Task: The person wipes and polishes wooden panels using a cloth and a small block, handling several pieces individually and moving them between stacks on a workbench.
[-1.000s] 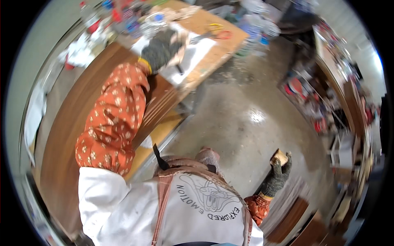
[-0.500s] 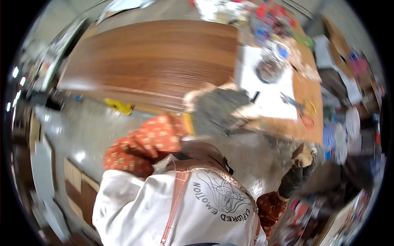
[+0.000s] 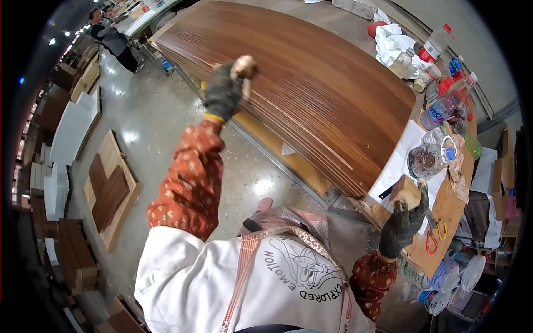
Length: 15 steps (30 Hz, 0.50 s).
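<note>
A dark-gloved left hand of mine [image 3: 220, 95] is closed on a crumpled beige cloth [image 3: 243, 66], over the left part of the near grooved edge of a glossy brown wood-grain panel [image 3: 288, 61]. The panel lies on a metal-framed table. Beyond its right end, over the table's near right side, my gloved right hand [image 3: 398, 228] grips a tan block [image 3: 406, 192]; whether that block is wood or sponge I cannot tell. Both forearms wear rust-red patterned sleeves.
White paper [image 3: 408, 139] by the panel bears a large clear jug [image 3: 426, 160]. Orange-handled scissors [image 3: 431, 242], yellow-handled scissors [image 3: 441, 228] and bottles [image 3: 436, 43] share the right side. Brown boards [image 3: 114, 191] rest on the floor at left. A person [image 3: 115, 41] stands far left.
My left hand with the cloth has moved from the panel's near right corner leftward along its near edge. The view has turned; my right hand still holds the tan block.
</note>
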Tool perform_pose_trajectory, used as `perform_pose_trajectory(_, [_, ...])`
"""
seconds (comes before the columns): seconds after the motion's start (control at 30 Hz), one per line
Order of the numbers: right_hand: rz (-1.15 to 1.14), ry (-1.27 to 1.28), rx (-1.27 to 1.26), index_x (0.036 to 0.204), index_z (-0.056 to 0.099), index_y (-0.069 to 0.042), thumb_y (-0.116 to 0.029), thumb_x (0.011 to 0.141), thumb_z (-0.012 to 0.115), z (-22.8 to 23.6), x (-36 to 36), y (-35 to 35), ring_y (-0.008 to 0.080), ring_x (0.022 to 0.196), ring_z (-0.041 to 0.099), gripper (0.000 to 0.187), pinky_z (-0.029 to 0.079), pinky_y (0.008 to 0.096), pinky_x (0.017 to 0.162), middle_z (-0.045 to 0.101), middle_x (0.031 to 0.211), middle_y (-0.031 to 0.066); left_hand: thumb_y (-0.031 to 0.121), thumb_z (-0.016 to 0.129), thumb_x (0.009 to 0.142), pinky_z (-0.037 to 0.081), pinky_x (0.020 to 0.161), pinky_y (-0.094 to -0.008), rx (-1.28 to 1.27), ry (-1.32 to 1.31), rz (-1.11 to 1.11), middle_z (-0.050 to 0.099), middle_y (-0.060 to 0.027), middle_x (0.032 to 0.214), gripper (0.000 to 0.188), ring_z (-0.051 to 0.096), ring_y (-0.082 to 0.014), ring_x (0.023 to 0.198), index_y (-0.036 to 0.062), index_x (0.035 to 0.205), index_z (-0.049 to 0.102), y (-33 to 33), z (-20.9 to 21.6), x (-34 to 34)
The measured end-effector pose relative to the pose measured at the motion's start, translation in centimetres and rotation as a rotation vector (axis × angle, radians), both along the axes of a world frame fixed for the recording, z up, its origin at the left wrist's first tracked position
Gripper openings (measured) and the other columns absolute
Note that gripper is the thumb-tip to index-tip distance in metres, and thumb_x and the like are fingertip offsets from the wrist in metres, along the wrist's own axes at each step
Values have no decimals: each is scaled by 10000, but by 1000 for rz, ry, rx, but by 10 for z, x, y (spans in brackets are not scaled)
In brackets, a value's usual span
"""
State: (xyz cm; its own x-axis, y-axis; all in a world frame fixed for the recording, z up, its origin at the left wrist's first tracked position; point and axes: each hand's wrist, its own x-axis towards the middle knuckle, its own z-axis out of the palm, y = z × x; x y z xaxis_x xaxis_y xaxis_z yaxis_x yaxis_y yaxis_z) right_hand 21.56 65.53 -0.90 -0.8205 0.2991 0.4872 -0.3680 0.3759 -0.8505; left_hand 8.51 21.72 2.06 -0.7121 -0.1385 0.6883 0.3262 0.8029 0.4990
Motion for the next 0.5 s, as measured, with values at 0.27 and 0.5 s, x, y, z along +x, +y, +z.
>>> perform_pose_trajectory(0.27, [205,-102,-84,1296,466,23,-187,789,669,25,-63,-65,258,1203,470,584,339,380,1052,503,1299,139,77,585,743,448,856,-410,-230,95,-94,607,-103,1007,330,582,-294,974,64,1072,608,101,-10,41])
perform_pose_trajectory(0.5, [173,-93,-67,1302,466,23,-317,785,687,-3,-77,-46,264,1199,477,656,345,396,1042,496,1325,154,161,612,779,434,886,-422,6,-110,-173,627,-102,938,359,611,-285,887,92,1130,581,-51,-11,-23])
